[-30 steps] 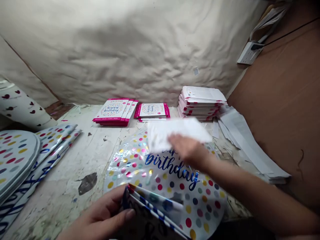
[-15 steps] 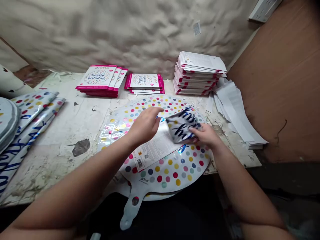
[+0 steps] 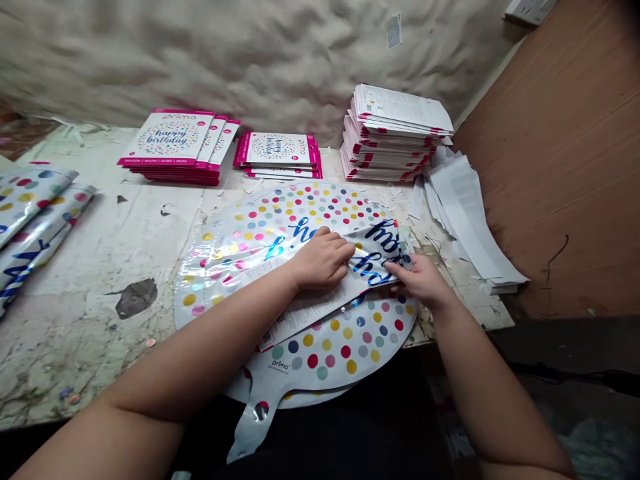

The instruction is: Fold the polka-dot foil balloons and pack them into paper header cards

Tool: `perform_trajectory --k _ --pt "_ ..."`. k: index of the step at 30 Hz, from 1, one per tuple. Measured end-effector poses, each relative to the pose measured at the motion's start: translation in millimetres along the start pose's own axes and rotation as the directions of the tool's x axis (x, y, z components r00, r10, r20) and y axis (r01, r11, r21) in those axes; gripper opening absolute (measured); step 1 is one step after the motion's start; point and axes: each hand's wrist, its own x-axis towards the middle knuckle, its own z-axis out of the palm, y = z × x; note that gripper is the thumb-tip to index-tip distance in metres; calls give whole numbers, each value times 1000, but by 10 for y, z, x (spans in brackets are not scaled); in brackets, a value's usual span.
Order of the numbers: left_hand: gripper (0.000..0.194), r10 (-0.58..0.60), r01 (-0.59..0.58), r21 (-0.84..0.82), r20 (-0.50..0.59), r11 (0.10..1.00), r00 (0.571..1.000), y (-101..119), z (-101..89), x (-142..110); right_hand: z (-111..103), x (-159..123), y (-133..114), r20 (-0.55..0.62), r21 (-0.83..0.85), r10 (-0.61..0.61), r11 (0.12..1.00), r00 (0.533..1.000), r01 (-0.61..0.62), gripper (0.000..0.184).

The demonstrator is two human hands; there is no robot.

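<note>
Now | round foil balloon lies flat ahead, neck toward body | left hand presses folded flap | right hand grips flap's far end | hands near, apart

Your left hand and right hand can swing toward eight o'clock over the stained surface as far as the foil balloons at nine. Balloon packets stand at twelve, a taller stack at one, loose paper sheets and a brown board at two.

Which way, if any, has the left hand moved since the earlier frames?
Yes, it has moved: the left hand now sits further right of the white pink-edged stack of balloon packets.
</note>
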Motion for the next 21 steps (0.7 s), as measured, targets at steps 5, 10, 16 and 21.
perform_trajectory --k 5,10,16,21 --pt "17 99 -92 110 -62 990 993 73 -67 -10 -39 -66 -196 251 108 -50 994 967 23 32" --pt "17 106 -95 130 -82 987 991 117 -105 -6 181 -13 -225 -18 147 -306 941 952 305 20" --pt "17 91 -76 141 -109 987 990 106 -189 -4 427 -108 -210 -39 27 -434 900 900 436 29" --pt "16 -28 96 192 -332 977 943 155 -596 -12 602 -350 -396 83 317 -400 879 913 356 55"
